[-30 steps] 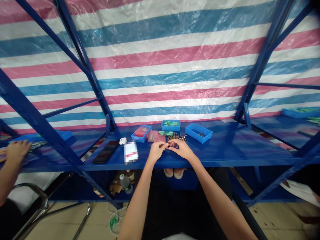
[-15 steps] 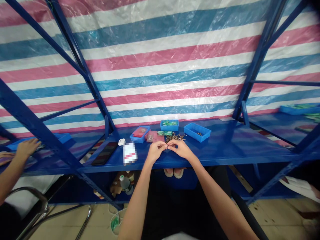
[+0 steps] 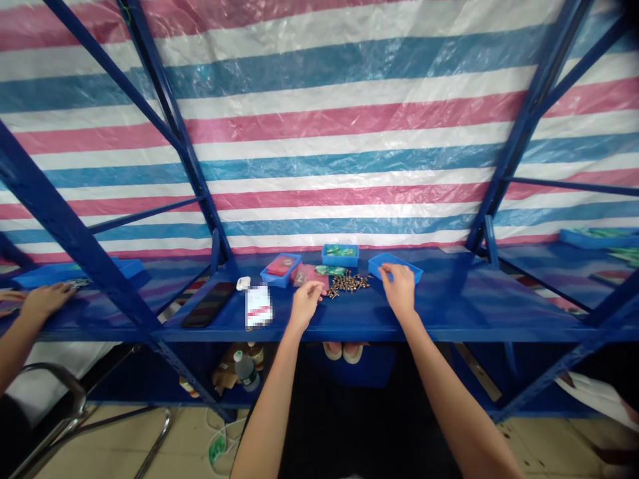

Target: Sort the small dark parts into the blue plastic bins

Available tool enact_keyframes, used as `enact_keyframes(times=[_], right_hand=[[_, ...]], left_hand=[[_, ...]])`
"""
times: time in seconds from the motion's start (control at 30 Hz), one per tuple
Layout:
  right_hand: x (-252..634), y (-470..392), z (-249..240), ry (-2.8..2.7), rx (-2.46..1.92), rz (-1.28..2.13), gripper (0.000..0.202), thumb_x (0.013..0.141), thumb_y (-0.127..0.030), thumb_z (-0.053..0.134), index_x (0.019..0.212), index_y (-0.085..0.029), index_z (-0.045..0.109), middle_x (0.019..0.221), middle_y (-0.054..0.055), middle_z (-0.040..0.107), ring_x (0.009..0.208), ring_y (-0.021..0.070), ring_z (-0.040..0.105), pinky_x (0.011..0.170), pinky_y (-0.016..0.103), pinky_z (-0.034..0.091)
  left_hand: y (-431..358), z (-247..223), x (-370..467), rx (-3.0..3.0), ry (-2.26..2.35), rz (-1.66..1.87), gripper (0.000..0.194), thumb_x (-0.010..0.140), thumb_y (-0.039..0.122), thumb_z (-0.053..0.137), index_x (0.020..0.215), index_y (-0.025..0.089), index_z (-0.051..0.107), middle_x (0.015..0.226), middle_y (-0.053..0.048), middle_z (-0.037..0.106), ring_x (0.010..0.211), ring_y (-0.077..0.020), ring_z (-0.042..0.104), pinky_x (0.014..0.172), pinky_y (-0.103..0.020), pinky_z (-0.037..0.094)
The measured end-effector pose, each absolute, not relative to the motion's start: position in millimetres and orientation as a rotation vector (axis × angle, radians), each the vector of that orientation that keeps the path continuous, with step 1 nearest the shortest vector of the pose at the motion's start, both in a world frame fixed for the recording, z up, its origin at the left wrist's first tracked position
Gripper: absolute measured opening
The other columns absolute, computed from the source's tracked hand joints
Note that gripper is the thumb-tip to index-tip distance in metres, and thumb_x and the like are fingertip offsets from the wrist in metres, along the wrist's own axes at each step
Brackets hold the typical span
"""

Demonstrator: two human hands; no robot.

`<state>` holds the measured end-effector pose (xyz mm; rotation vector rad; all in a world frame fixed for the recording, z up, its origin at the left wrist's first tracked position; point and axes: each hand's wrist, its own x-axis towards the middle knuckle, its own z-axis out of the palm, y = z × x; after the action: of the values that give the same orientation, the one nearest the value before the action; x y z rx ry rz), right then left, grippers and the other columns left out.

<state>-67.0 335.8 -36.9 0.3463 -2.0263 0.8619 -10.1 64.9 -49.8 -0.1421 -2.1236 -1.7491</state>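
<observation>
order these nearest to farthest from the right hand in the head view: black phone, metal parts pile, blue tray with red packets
1. Metal parts pile, just left of the right hand
2. Blue tray with red packets, farther left
3. Black phone, farthest left of the three

workshop: blue metal bench (image 3: 464, 296) bearing 3 parts trays (image 3: 340, 261), co-worker's hand (image 3: 46, 303) alongside.

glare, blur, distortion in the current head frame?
Head view: pale glare streaks on the red, white and blue striped plastic sheet; same head view: likely wide-angle distortion, blue metal uprights splaying outward toward the top; head view again: small brass-coloured metal parts too soft to separate cleanly, a white rectangular item pixelated beyond reading.
</observation>
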Motion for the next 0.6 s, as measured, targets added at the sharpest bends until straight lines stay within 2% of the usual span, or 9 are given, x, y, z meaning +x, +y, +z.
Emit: enact_keyframes(times=[0.13,0.23,0.43,0.6], right_hand=[[-68,363,-37,-2.035,0.122,0.658,0.033,0.096,-0.038,0.048,0.113,-0.017,0.066,0.104,0.017,0.069,0.105,0.0343,0.052,0.097,0.053,0.031],[-57,350,-38,-2.047,0.161,0.615,0.035,0.096,-0.037,0.047,0.123,-0.019,0.062,0.116,0.018,0.065,0.115,0.0366,0.047,0.100,0.055,0.027],[-41,305,-37,-2.356,0.814,0.556,0.026,0.098,-0.032,0.048,0.114,-0.027,0.068,0.112,0.011,0.065,0.109,0.0295,0.051,0.092,0.046,0.037],[-45,300,-41,-2.453,0.924,0.514,0.025,0.097,-0.029,0.051,0.113,-0.028,0.071,0.114,0.011,0.062,0.111,0.0297,0.050,0.088,0.045,0.040]], left_hand=[[65,-50,-9,-0.193,-2.159,-1.708,0.024,0.084,0.037,0.064,0.094,0.017,0.071,0.084,-0.007,0.074,0.071,-0.0171,0.067,0.064,-0.026,0.051],[64,-48,-7,-0.215,-2.187,-1.665,0.022,0.081,0.035,0.067,0.091,0.017,0.074,0.085,-0.008,0.075,0.076,-0.0191,0.069,0.068,-0.028,0.053],[64,-45,-7,-0.184,-2.284,-1.587,0.025,0.078,0.041,0.069,0.079,0.017,0.076,0.074,-0.006,0.074,0.064,-0.0175,0.064,0.061,-0.027,0.048],[65,-46,-6,-0.106,-2.282,-1.522,0.041,0.079,0.054,0.067,0.060,0.018,0.063,0.057,-0.002,0.065,0.055,-0.0146,0.059,0.057,-0.024,0.043]])
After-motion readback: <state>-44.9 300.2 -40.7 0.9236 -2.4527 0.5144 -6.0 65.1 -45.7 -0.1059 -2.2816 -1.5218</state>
